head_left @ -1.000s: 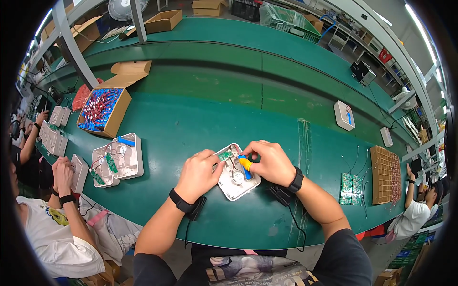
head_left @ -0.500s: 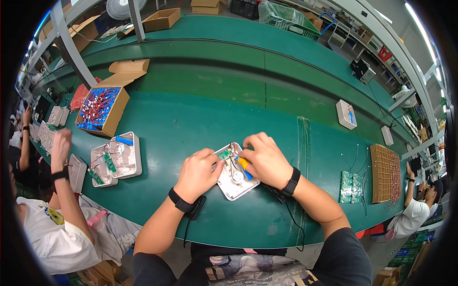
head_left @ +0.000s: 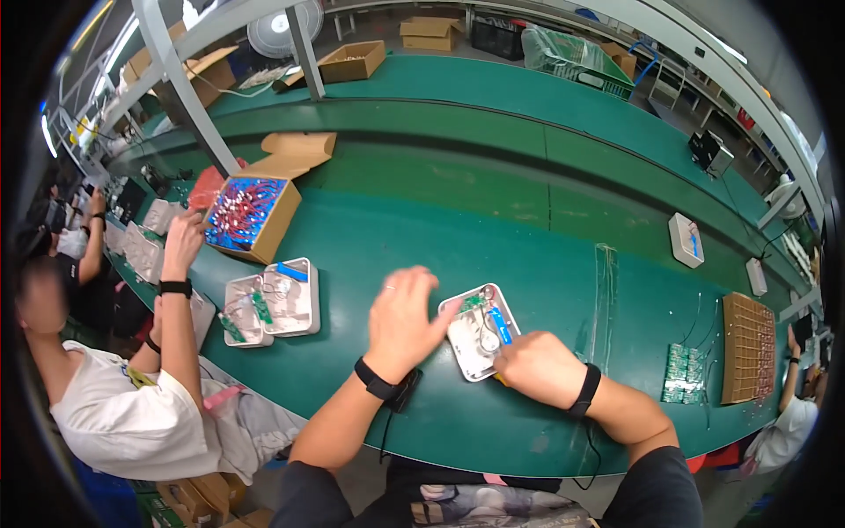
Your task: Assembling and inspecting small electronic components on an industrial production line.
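A white plastic housing [head_left: 473, 363] lies open side up on the green table in front of me. Inside it are a small green circuit board [head_left: 473, 303], thin wires, a blue battery [head_left: 501, 326] and a round white part [head_left: 489, 341]. My left hand [head_left: 403, 321] is open, fingers apart, over the left side of the housing. At the housing's near right edge, my right hand [head_left: 541, 368] is closed round a yellow-handled tool [head_left: 502, 380]. Most of that tool is hidden by the hand, so its kind does not show.
Left stand two joined white housings [head_left: 304, 321] with boards and a carton of blue batteries [head_left: 249, 211]. A co-worker's hand [head_left: 185, 238] is near that carton. Right lie green circuit boards [head_left: 685, 374] beside a partitioned brown box [head_left: 739, 348]; farther off is another white housing [head_left: 687, 240].
My left hand has come away from the board and opened. My right hand has drawn back toward the housing's near edge with the yellow-handled tool, uncovering the battery. The whole view has shifted.
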Demonstrator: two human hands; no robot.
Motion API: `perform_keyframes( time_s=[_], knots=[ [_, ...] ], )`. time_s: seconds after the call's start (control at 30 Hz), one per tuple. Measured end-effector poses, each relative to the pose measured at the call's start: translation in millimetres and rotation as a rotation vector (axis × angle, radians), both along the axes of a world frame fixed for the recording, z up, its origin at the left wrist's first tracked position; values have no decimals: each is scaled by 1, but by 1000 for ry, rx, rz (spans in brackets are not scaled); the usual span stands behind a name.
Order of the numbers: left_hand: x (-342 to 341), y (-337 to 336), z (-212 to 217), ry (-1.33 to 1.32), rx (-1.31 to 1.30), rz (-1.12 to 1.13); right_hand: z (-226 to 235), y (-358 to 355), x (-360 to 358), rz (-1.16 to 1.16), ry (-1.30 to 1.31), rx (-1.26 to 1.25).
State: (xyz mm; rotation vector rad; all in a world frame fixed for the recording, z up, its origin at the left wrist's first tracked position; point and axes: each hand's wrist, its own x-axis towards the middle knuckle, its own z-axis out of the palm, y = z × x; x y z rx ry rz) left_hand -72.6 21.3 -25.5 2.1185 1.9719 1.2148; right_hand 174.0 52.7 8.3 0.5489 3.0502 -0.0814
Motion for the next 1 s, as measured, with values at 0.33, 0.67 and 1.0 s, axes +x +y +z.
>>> perform_keyframes(
  time_s=[0.33,0.67,1.0],
  knots=[
    [-71,5,-11,319,-411,579,-17,86,31,-455,16,181],
    [-6,-11,-15,261,-172,-154,-26,114,36,-584,383,109],
    [23,-19,-17,156,-121,-906,-31,57,-13,-245,530,-442]
  ],
)
